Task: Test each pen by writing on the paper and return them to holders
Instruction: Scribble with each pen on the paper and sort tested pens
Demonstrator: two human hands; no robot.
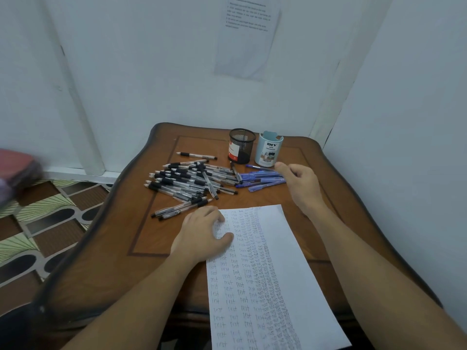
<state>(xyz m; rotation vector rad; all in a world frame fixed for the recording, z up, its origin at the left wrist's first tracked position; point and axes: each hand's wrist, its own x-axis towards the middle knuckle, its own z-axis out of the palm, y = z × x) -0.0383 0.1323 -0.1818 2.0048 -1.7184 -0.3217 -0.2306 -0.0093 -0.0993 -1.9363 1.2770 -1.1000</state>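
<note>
A white paper (273, 281) covered in rows of the word "test" lies on the wooden table (106, 261), hanging over its near edge. My left hand (202, 236) presses flat on the paper's upper left corner. My right hand (300, 183) hovers with loosely curled fingers by the right end of several blue pens (262, 179) and holds nothing. A heap of several clear pens with black grips (189, 181) lies left of the blue ones. Behind them stand a black mesh holder (240, 146) and a light blue holder (269, 149).
White walls close in behind the table and to its right, with a printed sheet (246, 34) taped on the back wall. Patterned floor (45, 223) lies to the left, where a blurred red object (15, 170) sits at the frame's edge.
</note>
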